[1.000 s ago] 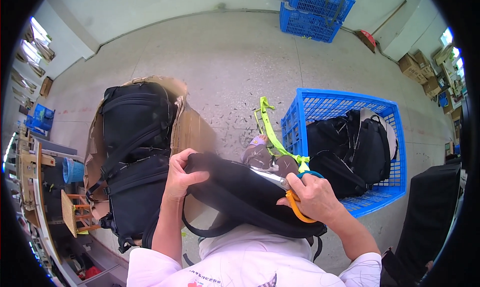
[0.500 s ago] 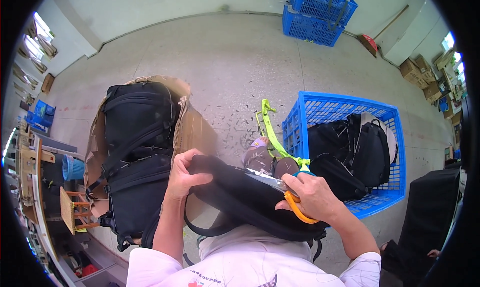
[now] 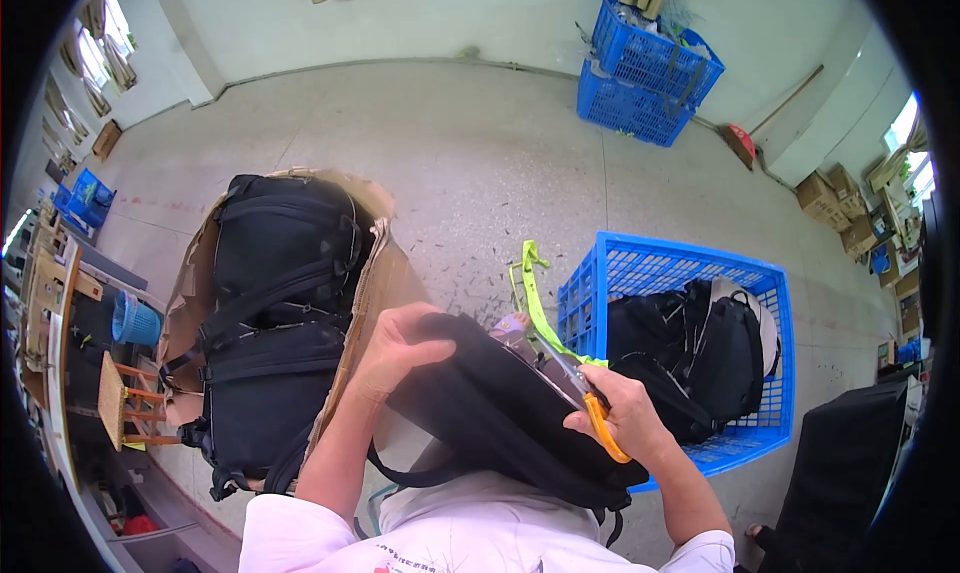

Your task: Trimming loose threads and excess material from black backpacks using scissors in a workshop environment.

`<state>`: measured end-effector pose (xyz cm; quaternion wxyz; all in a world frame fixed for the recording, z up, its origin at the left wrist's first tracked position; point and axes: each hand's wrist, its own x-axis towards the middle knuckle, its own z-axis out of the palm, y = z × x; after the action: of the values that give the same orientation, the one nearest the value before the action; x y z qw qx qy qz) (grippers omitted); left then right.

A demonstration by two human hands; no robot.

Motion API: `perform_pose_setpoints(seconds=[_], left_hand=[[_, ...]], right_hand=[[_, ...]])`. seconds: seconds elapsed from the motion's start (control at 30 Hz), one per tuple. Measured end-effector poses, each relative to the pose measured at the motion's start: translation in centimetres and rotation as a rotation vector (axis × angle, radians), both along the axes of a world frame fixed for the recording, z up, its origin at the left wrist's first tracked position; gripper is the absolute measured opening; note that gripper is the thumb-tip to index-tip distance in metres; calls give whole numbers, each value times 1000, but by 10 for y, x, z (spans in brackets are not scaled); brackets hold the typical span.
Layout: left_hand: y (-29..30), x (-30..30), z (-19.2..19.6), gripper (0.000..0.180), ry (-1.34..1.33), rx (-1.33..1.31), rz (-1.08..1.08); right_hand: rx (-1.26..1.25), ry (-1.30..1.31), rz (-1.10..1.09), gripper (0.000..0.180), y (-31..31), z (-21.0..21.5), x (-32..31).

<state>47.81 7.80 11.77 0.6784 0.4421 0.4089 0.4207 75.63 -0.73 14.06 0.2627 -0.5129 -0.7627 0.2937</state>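
A black fabric bag (image 3: 490, 413) with straps lies across my lap, its far edge raised. My left hand (image 3: 400, 353) is closed on the upper left corner of this bag, thumb pointing right. In my right hand (image 3: 628, 413) is a pair of scissors (image 3: 602, 428) with orange handles. The blades point up and left, along the bag's right edge. Whether they touch the fabric I cannot tell. A bright yellow-green strap (image 3: 541, 298) hangs just beyond the scissor tips, beside the blue crate.
An open cardboard box (image 3: 385, 288) on the left holds black backpacks (image 3: 285, 243). To the right, a blue plastic crate (image 3: 690, 248) holds more black bags (image 3: 690, 358). Stacked blue crates (image 3: 640, 103) stand by the wall. A wooden stool (image 3: 120, 398) is far left. Dark scraps litter the floor.
The scissors have turned from lying nearly level across the bag's edge to pointing more upward. The bag's top edge now tilts down to the right. The whole view has shifted, showing more wall.
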Motion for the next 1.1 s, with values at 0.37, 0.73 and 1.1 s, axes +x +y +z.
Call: perform_pose_setpoints(seconds=[0.37,0.73,1.1], left_hand=[[1,27,19,22,63,188,-144],[6,36,22,21,100,198,-152],[9,51,25,20,75,246,-198]], right_hand=[[118,-342,34,59,15,48,-4],[253,-332,-17,48,16,35,-3],[266,-328,-50,45,17,44,6]])
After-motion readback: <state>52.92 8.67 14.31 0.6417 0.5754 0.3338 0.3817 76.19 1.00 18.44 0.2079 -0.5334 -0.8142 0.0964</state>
